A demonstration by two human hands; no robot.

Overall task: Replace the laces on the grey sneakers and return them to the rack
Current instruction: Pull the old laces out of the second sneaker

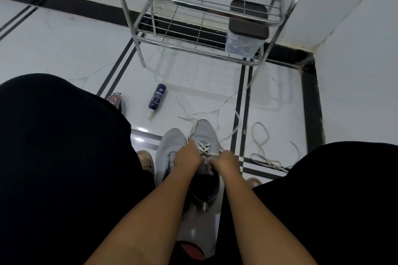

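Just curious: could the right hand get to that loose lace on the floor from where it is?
Probably yes: the loose lace lies on bare floor beside the right hand, nothing between, though that hand now pinches the sneaker's lace.

Two sneakers [187, 146] stand side by side on the floor [64, 45] between the person's knees, toes toward the wire rack [204, 4] beyond. A lidded container [243, 38] sits on the rack's lower shelf, right side. A bottle [156, 98] lies left of the sneakers; a loose lace [261, 150] lies to their right.
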